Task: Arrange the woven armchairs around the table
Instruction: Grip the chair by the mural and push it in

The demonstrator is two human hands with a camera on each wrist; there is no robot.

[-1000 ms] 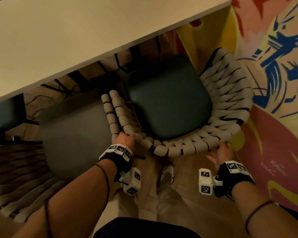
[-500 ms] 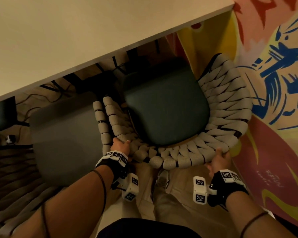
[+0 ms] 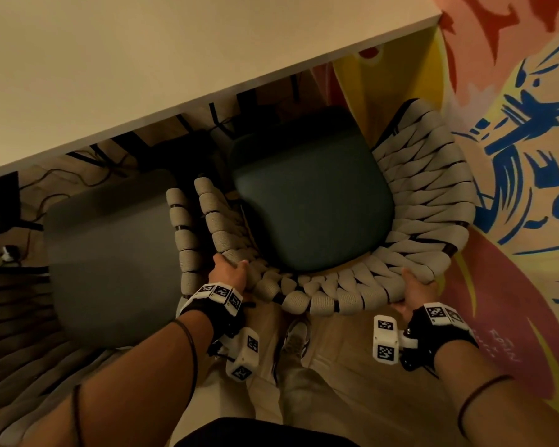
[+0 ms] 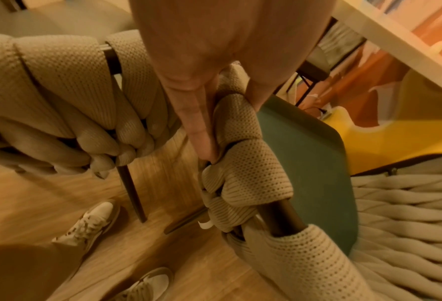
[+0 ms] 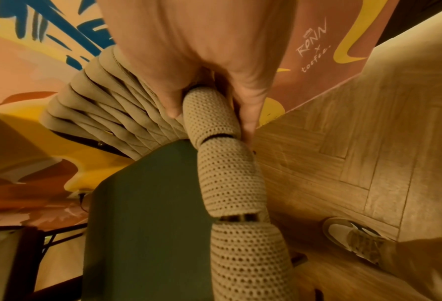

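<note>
A woven armchair (image 3: 426,201) with a beige rope backrest and dark green seat cushion (image 3: 310,201) stands below me, its front partly under the white table (image 3: 142,69). My left hand (image 3: 228,272) grips the left rear of its padded top rail (image 4: 243,163), thumb inside and fingers (image 4: 196,122) outside. My right hand (image 3: 415,288) grips the right rear of the same rail (image 5: 224,163). A second woven armchair (image 3: 184,233) with a grey seat (image 3: 110,253) sits close on the left, its arm nearly against the first chair.
A painted mural wall (image 3: 513,140) runs close along the chair's right side. Black table legs and cables (image 3: 213,117) lie under the table. My shoes (image 3: 296,337) stand on the wooden floor (image 5: 369,142) just behind the chair.
My right hand went from hovering open behind the backrest to gripping the rail. The left hand kept its hold. The chair shifted slightly in view.
</note>
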